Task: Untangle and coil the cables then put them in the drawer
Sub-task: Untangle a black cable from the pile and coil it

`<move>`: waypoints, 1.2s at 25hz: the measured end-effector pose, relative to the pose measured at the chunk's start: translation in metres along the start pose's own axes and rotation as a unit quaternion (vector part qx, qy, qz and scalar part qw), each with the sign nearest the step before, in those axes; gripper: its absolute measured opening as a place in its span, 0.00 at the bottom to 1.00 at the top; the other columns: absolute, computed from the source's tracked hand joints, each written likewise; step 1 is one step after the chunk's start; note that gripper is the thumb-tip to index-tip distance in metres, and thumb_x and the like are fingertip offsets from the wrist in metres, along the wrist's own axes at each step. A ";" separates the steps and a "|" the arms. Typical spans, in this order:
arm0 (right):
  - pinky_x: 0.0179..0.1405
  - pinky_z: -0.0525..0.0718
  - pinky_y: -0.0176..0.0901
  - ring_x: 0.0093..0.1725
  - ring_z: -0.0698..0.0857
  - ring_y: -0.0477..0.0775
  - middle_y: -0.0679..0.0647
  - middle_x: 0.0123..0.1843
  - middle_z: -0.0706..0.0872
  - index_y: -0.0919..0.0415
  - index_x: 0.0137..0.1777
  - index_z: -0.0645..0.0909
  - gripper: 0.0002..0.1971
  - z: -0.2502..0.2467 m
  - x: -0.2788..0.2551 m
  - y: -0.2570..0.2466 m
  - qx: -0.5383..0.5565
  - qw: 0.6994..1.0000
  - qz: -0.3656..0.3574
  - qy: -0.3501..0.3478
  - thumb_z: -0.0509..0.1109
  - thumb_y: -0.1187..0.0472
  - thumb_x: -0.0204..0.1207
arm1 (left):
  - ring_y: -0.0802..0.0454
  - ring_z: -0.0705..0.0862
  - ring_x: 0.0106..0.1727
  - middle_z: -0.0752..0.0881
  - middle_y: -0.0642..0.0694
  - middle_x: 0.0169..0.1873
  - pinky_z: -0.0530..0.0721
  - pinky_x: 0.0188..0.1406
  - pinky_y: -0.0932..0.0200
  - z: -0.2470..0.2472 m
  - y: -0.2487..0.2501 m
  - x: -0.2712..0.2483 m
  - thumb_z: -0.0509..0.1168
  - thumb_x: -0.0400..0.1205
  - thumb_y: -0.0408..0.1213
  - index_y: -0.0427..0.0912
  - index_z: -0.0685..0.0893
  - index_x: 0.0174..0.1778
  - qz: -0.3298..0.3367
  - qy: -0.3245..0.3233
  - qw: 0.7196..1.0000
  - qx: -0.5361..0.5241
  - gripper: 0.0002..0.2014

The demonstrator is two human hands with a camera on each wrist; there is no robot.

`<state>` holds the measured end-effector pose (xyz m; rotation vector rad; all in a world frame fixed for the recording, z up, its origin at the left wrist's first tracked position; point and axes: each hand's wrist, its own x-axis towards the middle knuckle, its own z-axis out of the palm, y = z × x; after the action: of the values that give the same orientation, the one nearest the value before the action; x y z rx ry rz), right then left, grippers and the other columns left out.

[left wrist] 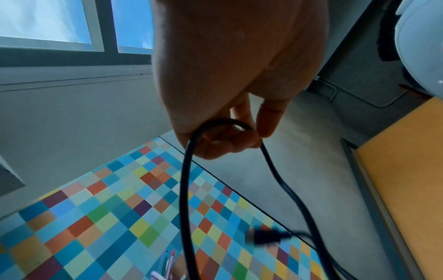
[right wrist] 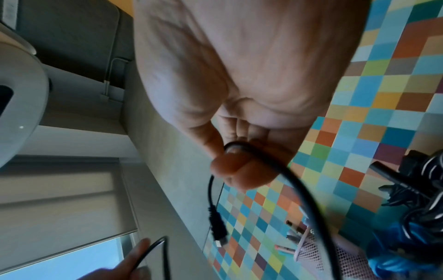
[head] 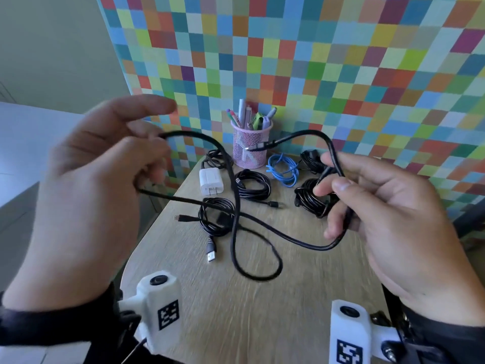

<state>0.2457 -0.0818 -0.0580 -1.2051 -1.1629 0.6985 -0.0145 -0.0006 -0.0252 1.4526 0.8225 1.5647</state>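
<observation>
Black cable point(head: 237, 206) held up between both hands above table point(head: 236, 311), part-way to a coil.

Left hand point(head: 99, 185) pinching a bend of cable between thumb and curled fingers, forefinger out straight. Right hand point(head: 388, 214) curled round the other run, plug point(head: 258, 147) sticking out free by pen cup point(head: 248, 148). Slack drooping in a crossed loop down to table. Judged light, limp, smooth-jacketed, springy enough to uncoil if released; best gripped just behind plug, loops gathered in one palm. Crossing likely to kink if pulled tight. Other coils point(head: 252, 183) lying on table beyond. No drawer in view.
</observation>
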 end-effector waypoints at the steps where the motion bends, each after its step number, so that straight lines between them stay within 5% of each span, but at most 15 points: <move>1: 0.36 0.83 0.57 0.25 0.79 0.56 0.58 0.42 0.89 0.49 0.64 0.90 0.17 0.002 -0.003 -0.001 0.004 1.000 -0.011 -0.007 0.66 0.69 0.87 | 0.51 0.78 0.31 0.81 0.51 0.31 0.72 0.31 0.61 0.005 0.002 -0.004 0.67 0.69 0.29 0.50 0.90 0.50 -0.001 -0.024 1.000 0.007 0.17; 3: 0.32 0.83 0.50 0.25 0.77 0.53 0.59 0.39 0.88 0.46 0.65 0.90 0.16 0.008 -0.008 -0.004 0.000 0.999 -0.043 -0.017 0.68 0.66 0.87 | 0.45 0.81 0.30 0.83 0.45 0.26 0.78 0.34 0.56 0.014 0.003 -0.011 0.68 0.66 0.34 0.49 0.89 0.48 -0.030 -0.045 0.998 0.021 0.15; 5: 0.31 0.84 0.44 0.26 0.77 0.49 0.56 0.38 0.88 0.42 0.68 0.88 0.16 0.011 -0.012 -0.007 -0.041 0.996 -0.078 -0.031 0.69 0.58 0.85 | 0.41 0.83 0.32 0.86 0.39 0.26 0.80 0.40 0.51 0.019 0.004 -0.017 0.66 0.74 0.37 0.52 0.91 0.46 -0.047 -0.078 0.995 0.040 0.10; 8: 0.32 0.83 0.37 0.29 0.81 0.45 0.48 0.37 0.89 0.37 0.65 0.88 0.13 0.010 -0.016 -0.010 -0.118 0.984 -0.121 -0.045 0.71 0.53 0.85 | 0.47 0.88 0.40 0.91 0.48 0.37 0.83 0.45 0.51 0.016 0.004 -0.022 0.67 0.80 0.44 0.55 0.93 0.47 -0.017 -0.102 0.987 0.122 0.08; 12: 0.41 0.89 0.51 0.37 0.90 0.52 0.46 0.38 0.92 0.40 0.61 0.89 0.14 0.018 -0.024 -0.021 -0.151 0.966 -0.201 -0.067 0.74 0.60 0.82 | 0.52 0.92 0.52 0.94 0.51 0.49 0.88 0.57 0.50 0.027 0.010 -0.031 0.67 0.84 0.50 0.50 0.92 0.58 -0.035 -0.212 0.967 0.137 0.13; 14: 0.41 0.89 0.53 0.38 0.91 0.54 0.46 0.41 0.93 0.41 0.60 0.90 0.13 0.022 -0.027 -0.024 -0.159 0.959 -0.223 -0.068 0.77 0.60 0.80 | 0.53 0.89 0.37 0.92 0.48 0.36 0.85 0.41 0.60 0.039 0.010 -0.039 0.62 0.87 0.48 0.43 0.91 0.48 -0.070 -0.283 0.950 0.115 0.16; 17: 0.42 0.91 0.58 0.39 0.91 0.61 0.44 0.45 0.95 0.39 0.56 0.92 0.08 0.018 -0.026 -0.024 -0.131 0.972 -0.191 -0.048 0.81 0.51 0.78 | 0.49 0.66 0.21 0.74 0.44 0.20 0.63 0.21 0.60 0.047 0.006 -0.043 0.61 0.84 0.47 0.43 0.83 0.32 -0.147 -0.264 0.952 0.053 0.17; 21: 0.38 0.83 0.32 0.35 0.87 0.46 0.39 0.39 0.92 0.41 0.54 0.92 0.06 0.005 -0.019 -0.023 -0.104 0.979 -0.171 -0.032 0.77 0.50 0.79 | 0.54 0.54 0.20 0.63 0.50 0.18 0.51 0.20 0.64 0.042 0.009 -0.038 0.62 0.80 0.48 0.47 0.71 0.25 -0.243 -0.218 0.940 -0.102 0.18; 23: 0.35 0.83 0.34 0.33 0.85 0.46 0.43 0.37 0.90 0.41 0.55 0.92 0.07 0.004 -0.018 -0.021 -0.102 0.982 -0.155 -0.037 0.74 0.51 0.81 | 0.56 0.54 0.19 0.63 0.52 0.18 0.51 0.19 0.64 0.040 0.008 -0.037 0.61 0.82 0.49 0.47 0.71 0.26 -0.248 -0.219 0.929 -0.167 0.19; 26: 0.31 0.83 0.55 0.29 0.80 0.58 0.48 0.39 0.89 0.39 0.63 0.91 0.10 0.004 -0.015 -0.015 -0.144 0.979 -0.132 -0.065 0.70 0.50 0.88 | 0.58 0.53 0.19 0.61 0.56 0.18 0.53 0.18 0.64 0.036 0.005 -0.036 0.57 0.86 0.49 0.43 0.86 0.38 -0.234 -0.239 0.907 -0.257 0.19; 28: 0.32 0.82 0.49 0.29 0.79 0.55 0.49 0.37 0.88 0.42 0.64 0.90 0.11 0.006 -0.015 -0.014 -0.166 0.976 -0.117 -0.084 0.67 0.50 0.89 | 0.58 0.53 0.19 0.59 0.55 0.19 0.55 0.19 0.64 0.034 0.006 -0.036 0.55 0.86 0.46 0.38 0.92 0.53 -0.226 -0.268 0.890 -0.292 0.22; 30: 0.33 0.78 0.32 0.29 0.80 0.49 0.47 0.31 0.84 0.40 0.63 0.90 0.11 0.010 -0.015 -0.018 -0.197 0.968 -0.115 -0.106 0.66 0.48 0.89 | 0.57 0.54 0.19 0.60 0.54 0.18 0.55 0.19 0.62 0.036 0.006 -0.037 0.57 0.86 0.44 0.32 0.90 0.62 -0.215 -0.285 0.884 -0.302 0.23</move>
<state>0.2293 -0.0967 -0.0464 -1.3140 -1.6483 0.4365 0.0202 -0.0386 -0.0321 1.0689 0.2333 0.8590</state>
